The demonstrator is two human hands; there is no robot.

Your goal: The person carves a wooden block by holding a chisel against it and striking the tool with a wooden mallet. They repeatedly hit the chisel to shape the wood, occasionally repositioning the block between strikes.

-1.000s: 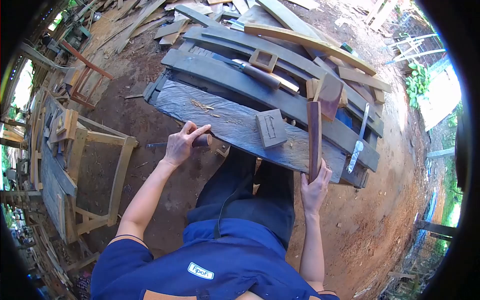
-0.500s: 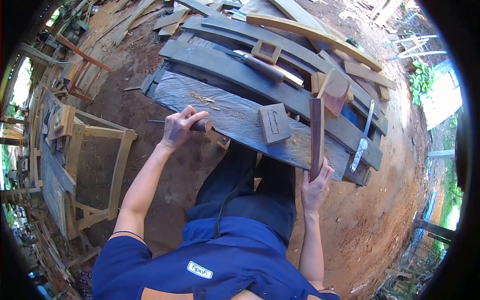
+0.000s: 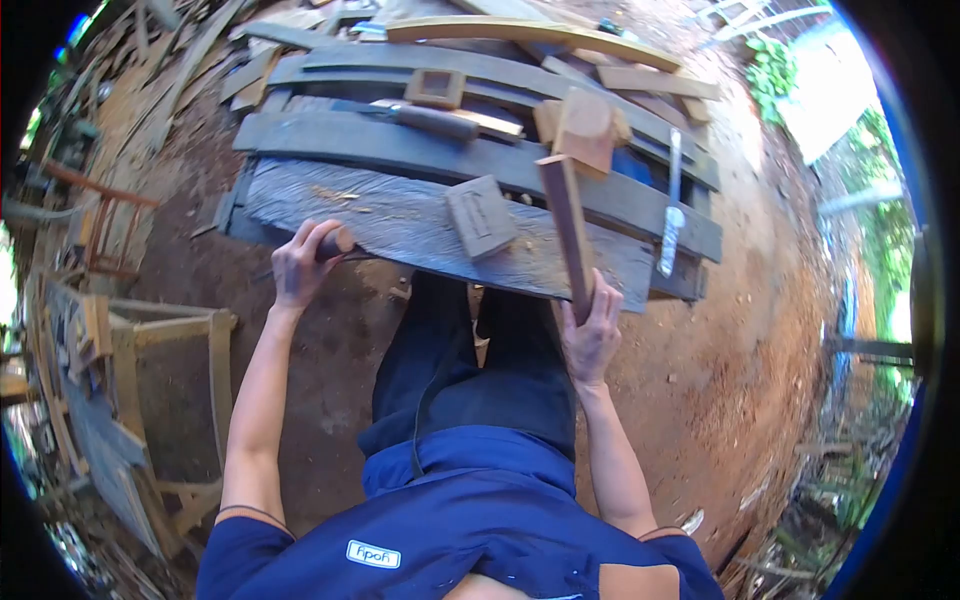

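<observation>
My left hand is closed round the wooden handle of a tool, at the near edge of the workbench; its thin dark shaft is blurred. My right hand grips the lower end of a dark brown wooden bar, which stands up at a tilt by the bench's near edge. Between the hands, a square wooden block with pencil marks lies on the grey weathered plank. Wood shavings are scattered on the plank's left part.
Further back on the slatted bench are a wooden-handled tool, a small square frame, a reddish-faced block and a metal saw-like tool. Long boards lie behind. A wooden stand is at left.
The view has turned and shifted, so the bench appears further left and higher. Both hands still hold the same things, and the bar's top leans more to the left.
</observation>
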